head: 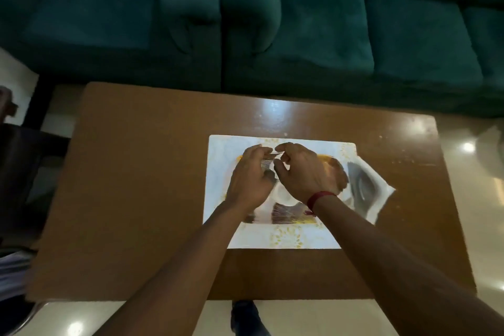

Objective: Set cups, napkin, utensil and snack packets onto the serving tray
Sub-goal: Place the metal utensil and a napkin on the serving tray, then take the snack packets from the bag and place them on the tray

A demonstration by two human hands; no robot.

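Head view, looking down on a brown table [136, 172] with a white tray [218, 150] near its middle. Both hands met over the tray's far half. The left hand [249, 177] was curled round a small striped item, probably a paper cup [268, 159], with its fingers closed on the side. The right hand [302, 172] pinched the same item at its upper edge between thumb and forefinger; a red band [317, 198] circled that wrist. Directly beneath the grip lay a pale round shape, possibly another cup [283, 194], and nearer the person than the grip lay a striped packet [291, 215] on the tray. To the right of the grip a white napkin [365, 185] overhung the tray's right edge onto the table. A green sofa [272, 22] stood beyond the table.

Risk, as judged: the two hands may have been pulling nested cups apart, so a sudden release could jerk one loose and knock the items below. The overhanging napkin could slide off if the tray were bumped.

Motion blur softened everything under the hands. The held item's shape, the orange-brown patch beside the right wrist, and any utensil could not be made out; the forearms covered part of the tray.
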